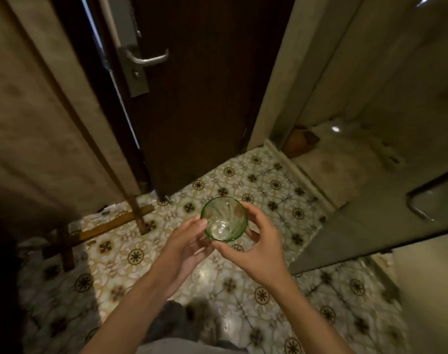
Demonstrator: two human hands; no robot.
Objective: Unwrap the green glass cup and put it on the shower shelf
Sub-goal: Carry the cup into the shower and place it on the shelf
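The green glass cup (223, 218) is bare, with no wrapping on it, and I look down into its open mouth. It hangs in the air above the patterned floor, between both hands. My left hand (185, 247) holds its left side and base with curled fingers. My right hand (256, 244) grips its right side, thumb under the base and fingers over the rim's edge. No shower shelf can be made out.
A dark wooden door (205, 98) with a metal lever handle (147, 59) stands ahead. A glass shower enclosure (371, 123) with a raised marble kerb (302, 172) is on the right. A wooden stool leg and crossbar (115, 223) stand at left on the tiled floor (243, 290).
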